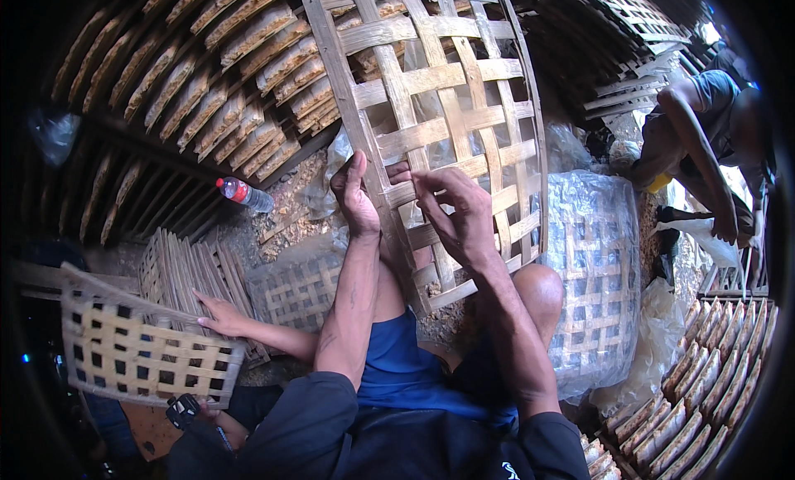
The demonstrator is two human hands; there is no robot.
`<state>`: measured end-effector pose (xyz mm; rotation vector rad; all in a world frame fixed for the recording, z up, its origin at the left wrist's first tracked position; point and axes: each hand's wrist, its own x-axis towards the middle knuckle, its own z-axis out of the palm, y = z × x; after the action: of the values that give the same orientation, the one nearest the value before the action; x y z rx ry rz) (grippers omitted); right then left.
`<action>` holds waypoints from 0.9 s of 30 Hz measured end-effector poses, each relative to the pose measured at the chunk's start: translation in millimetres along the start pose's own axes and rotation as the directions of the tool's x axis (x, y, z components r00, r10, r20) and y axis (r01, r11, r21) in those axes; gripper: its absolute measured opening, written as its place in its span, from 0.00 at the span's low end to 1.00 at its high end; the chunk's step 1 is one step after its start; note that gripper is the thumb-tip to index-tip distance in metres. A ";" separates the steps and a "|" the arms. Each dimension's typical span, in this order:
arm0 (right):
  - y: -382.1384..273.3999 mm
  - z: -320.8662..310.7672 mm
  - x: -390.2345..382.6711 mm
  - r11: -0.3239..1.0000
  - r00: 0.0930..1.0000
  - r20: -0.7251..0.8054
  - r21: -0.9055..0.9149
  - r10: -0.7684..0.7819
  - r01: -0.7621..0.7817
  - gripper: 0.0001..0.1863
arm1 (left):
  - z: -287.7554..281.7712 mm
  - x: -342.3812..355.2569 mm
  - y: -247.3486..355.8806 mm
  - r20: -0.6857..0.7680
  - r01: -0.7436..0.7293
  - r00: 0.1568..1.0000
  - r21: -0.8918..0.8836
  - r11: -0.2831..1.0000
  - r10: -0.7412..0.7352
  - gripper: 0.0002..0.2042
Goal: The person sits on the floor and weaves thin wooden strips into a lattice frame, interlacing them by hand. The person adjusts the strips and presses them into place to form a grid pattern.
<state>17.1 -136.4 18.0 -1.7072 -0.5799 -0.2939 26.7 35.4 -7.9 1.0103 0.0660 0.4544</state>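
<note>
Big racks: they fill the top left, with row on row of slanted trays bearing pale, crusty slabs. If someone bumped them, a slab might slip and break.
Worker on the right: bent low near some plastic. The head is too dark to make out.
Woven tray: made of flat wood strips in a frame. It stands tilted up in front of the person, its low end down by the knees. It could tip or swing if the side grip got loose, as much of it sticks up above the hands.
Wrapped tray: a woven pattern under shiny clear plastic, just beside the right knee. The plastic could tear if a tray corner poked it.
Neighbour's tray: tilted, at the lower left. A neighbour's hand is spread out by the standing trays.
Left hand: curled around the woven tray's left side, thumb up.
Right hand: fingers bent at the strips. I can't tell if they pinch one. A hard tug could snap a strip, and a rough edge could prick a finger.
Bottle: clear, with a red top, near the crumbs.
</note>
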 end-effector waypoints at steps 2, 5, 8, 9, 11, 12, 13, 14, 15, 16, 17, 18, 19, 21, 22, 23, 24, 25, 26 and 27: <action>-0.5 -3.9 -2.8 0.997 0.994 0.102 0.048 0.050 -0.055 0.10 | -4.6 2.6 -3.9 -0.076 0.023 0.997 0.004 1.000 -0.022 0.26; -1.0 -0.5 -6.7 0.992 0.978 0.177 0.043 0.112 -0.121 0.10 | -9.9 3.2 -8.0 -0.059 0.014 0.998 -0.032 0.999 -0.016 0.28; -3.5 12.9 -6.5 0.994 0.987 0.121 0.028 0.105 -0.110 0.10 | -12.4 3.8 -7.6 -0.029 0.103 0.994 -0.088 0.991 -0.106 0.30; -4.9 16.9 -5.7 0.982 0.979 0.118 0.068 0.166 -0.175 0.09 | -12.3 3.7 -6.9 -0.019 0.119 0.992 -0.109 0.987 -0.122 0.30; -8.3 20.9 -4.4 0.946 0.954 0.108 0.142 0.279 -0.293 0.08 | -11.5 2.9 -4.6 -0.042 0.167 0.985 -0.070 0.983 -0.170 0.30; -10.4 21.7 -3.5 0.922 0.933 0.124 0.156 0.337 -0.354 0.09 | -9.1 1.4 -5.5 -0.017 0.110 0.993 -0.130 0.985 -0.113 0.27; -12.2 20.4 -2.7 0.906 0.923 0.128 0.183 0.363 -0.382 0.09 | -6.6 -0.2 -6.5 -0.049 0.067 0.996 -0.144 0.987 -0.075 0.24; -13.5 17.6 -1.9 0.884 0.908 0.163 0.218 0.385 -0.414 0.10 | -4.6 -1.7 -6.8 -0.082 0.024 0.996 -0.156 0.987 -0.037 0.21; -14.7 15.3 -1.1 0.864 0.879 0.214 0.195 0.425 -0.465 0.10 | -3.3 -2.6 -6.6 -0.090 0.006 0.996 -0.145 0.989 -0.019 0.21; -14.3 6.9 -0.2 0.838 0.840 0.293 0.175 0.457 -0.517 0.11 | -2.3 -2.9 -6.3 -0.098 -0.012 0.995 -0.134 0.991 -0.001 0.21; -14.1 2.2 0.6 0.801 0.778 0.365 0.126 0.511 -0.585 0.11 | -1.6 -3.2 -6.4 -0.084 -0.049 0.996 -0.120 0.992 0.039 0.21; -15.4 2.9 0.6 0.736 0.740 0.359 0.179 0.569 -0.653 0.11 | -2.0 -2.8 -5.8 -0.085 -0.011 0.996 -0.091 0.996 0.004 0.23; -15.2 1.1 1.0 0.751 0.773 0.359 0.233 0.524 -0.617 0.11 | -3.1 -2.2 -4.9 -0.064 0.010 0.998 -0.059 0.998 -0.014 0.25; -15.5 6.5 3.0 0.775 0.814 0.313 0.271 0.489 -0.570 0.12 | -4.9 -1.5 -4.8 -0.045 0.041 0.998 -0.028 0.999 -0.042 0.28; -15.3 7.4 3.8 0.793 0.857 0.302 0.338 0.418 -0.506 0.12 | -5.7 -1.2 -5.0 -0.044 0.051 0.998 -0.028 0.998 -0.053 0.28; -15.3 9.1 4.6 0.797 0.830 0.303 0.262 0.468 -0.544 0.13 | -6.2 -1.1 -5.4 -0.058 0.073 0.996 -0.011 0.997 -0.074 0.29; -14.7 7.4 4.9 0.809 0.831 0.326 0.243 0.451 -0.535 0.13 | -6.6 -0.8 -5.4 -0.040 0.065 0.997 -0.019 0.998 -0.066 0.29; -14.8 7.8 5.3 0.813 0.814 0.351 0.199 0.462 -0.547 0.14 | -6.5 -1.4 -5.8 -0.038 0.068 0.997 -0.008 0.998 -0.068 0.29; -14.7 5.3 5.2 0.808 0.785 0.383 0.143 0.487 -0.571 0.16 | -6.5 -1.1 -5.8 -0.031 0.063 0.998 0.014 0.998 -0.063 0.30; -14.7 2.2 4.7 0.783 0.798 0.396 0.249 0.455 -0.570 0.16 | -6.3 -1.3 -5.8 -0.037 0.071 0.997 -0.014 0.997 -0.072 0.30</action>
<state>13.1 -131.5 32.3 -1.4886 -0.3356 0.4745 25.8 37.3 -16.3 0.9839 0.1326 0.4083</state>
